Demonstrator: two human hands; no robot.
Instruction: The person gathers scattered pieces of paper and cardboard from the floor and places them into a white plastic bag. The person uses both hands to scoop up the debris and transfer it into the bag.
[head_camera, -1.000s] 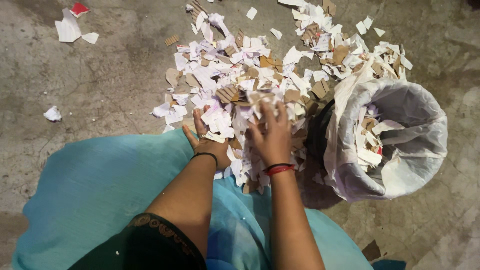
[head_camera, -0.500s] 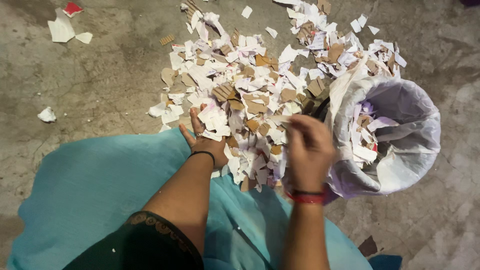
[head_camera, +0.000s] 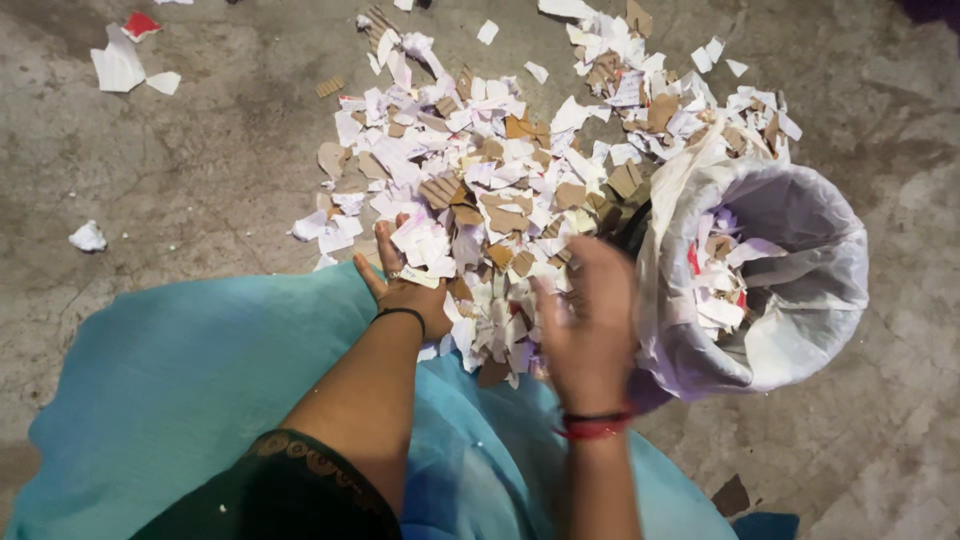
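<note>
- Torn scraps of white paper and brown cardboard (head_camera: 500, 180) lie heaped on the grey concrete floor (head_camera: 200, 170); most of the heap sits on the floor just in front of my knees, so I judge the larger part of the work is not yet done.
- Off at the far left, a few stray white pieces (head_camera: 118, 68) and one small red scrap (head_camera: 140, 22) lie well apart from the heap, along with a crumpled white bit (head_camera: 88, 237); none of these has been gathered.
- Across my lap spreads the light blue cloth (head_camera: 170, 400), and the near edge of the heap spills onto it.
- My left hand (head_camera: 405, 285), with a thin black band at the wrist, rests flat and spread on the near edge of the heap, fingers under a few white pieces, gripping nothing firmly.
- My right hand (head_camera: 585, 320), with a red thread at the wrist, is blurred between the heap and the bin; its fingers look loosely curled, but I cannot tell whether it grips any scraps.
- At the right stands the round bin lined with a white plastic bag (head_camera: 800, 300), touching the heap's edge; it holds some white and brown scraps already, yet looks far from full.
</note>
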